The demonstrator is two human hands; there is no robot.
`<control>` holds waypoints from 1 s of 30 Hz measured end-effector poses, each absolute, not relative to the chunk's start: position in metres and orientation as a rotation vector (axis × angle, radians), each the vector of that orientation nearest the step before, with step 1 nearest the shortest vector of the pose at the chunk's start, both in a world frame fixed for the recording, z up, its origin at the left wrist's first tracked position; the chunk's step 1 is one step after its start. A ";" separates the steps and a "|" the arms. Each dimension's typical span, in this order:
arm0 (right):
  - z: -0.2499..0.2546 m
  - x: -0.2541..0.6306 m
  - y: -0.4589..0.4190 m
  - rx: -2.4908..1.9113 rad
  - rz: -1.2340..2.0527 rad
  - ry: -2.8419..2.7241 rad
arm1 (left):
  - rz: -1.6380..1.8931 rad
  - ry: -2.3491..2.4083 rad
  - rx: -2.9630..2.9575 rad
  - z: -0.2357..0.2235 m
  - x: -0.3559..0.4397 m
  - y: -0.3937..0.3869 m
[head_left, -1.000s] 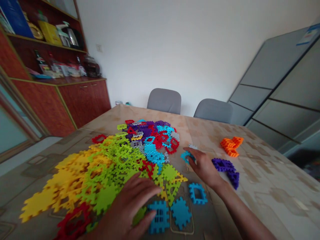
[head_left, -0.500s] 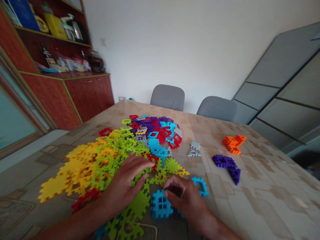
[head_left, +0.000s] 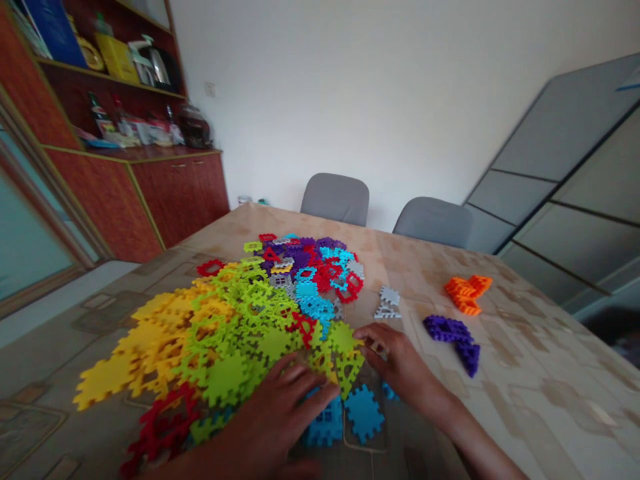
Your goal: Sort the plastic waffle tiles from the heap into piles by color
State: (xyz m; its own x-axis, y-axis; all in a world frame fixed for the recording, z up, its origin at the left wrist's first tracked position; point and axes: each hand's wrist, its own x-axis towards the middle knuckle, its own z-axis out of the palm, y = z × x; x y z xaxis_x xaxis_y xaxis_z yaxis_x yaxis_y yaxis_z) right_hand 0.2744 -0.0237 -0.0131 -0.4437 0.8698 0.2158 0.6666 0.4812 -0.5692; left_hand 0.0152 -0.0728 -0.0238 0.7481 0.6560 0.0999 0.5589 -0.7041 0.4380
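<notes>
My left hand (head_left: pixel 285 417) is blurred, its fingers outstretched over a blue window tile (head_left: pixel 326 421). The hand partly covers that tile; whether it touches is unclear. My right hand (head_left: pixel 393 357) is closed, thumb and fingers drawn together at the edge of a lime square tile (head_left: pixel 343 338). A bit of yellow shows by its fingertips, but what they grip is hidden. Between the hands lie a lime triangular tile (head_left: pixel 350 368) and a solid blue tile (head_left: pixel 365 413). Another blue tile (head_left: pixel 390 391) is mostly hidden under my right wrist.
A large heap of interlocking tiles spreads to the left, with yellow tiles (head_left: pixel 110 380) and red tiles (head_left: pixel 165 423). Grey tiles (head_left: pixel 389 303), joined purple tiles (head_left: pixel 450 331) and an orange stack (head_left: pixel 467 293) lie right. Two grey chairs (head_left: pixel 335 197) stand beyond the table (head_left: pixel 540 373).
My right hand has moved up and right, away from the blue window tile. My left hand has come down and right over it. A solid blue tile now shows beside it.
</notes>
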 end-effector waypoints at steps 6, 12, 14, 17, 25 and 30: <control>-0.024 0.257 0.023 -1.223 0.428 -2.361 | 0.406 0.956 2.590 -0.029 0.019 -0.075; -0.018 0.218 0.053 -1.178 0.309 -2.527 | 0.595 0.887 2.747 -0.067 0.017 -0.069; -0.017 0.210 0.057 -1.188 0.259 -2.573 | 0.661 0.852 2.798 -0.080 0.017 -0.066; -0.017 0.205 0.058 -1.210 0.183 -2.605 | 0.768 0.844 2.875 -0.088 0.017 -0.062; -0.018 0.211 0.048 -1.194 0.069 -2.588 | 0.888 0.869 2.909 -0.072 0.021 -0.062; -0.015 0.235 0.038 -1.136 0.136 -2.539 | 0.821 0.842 2.774 -0.046 0.005 -0.059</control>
State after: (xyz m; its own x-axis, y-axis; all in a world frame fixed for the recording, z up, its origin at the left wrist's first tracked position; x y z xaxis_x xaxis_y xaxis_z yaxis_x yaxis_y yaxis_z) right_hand 0.2348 0.0384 -0.0151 -0.6147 0.7374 0.2799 0.7032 0.6731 -0.2291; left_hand 0.0054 -0.0595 -0.0457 0.6969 0.5470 0.4638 0.4773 -0.8364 0.2694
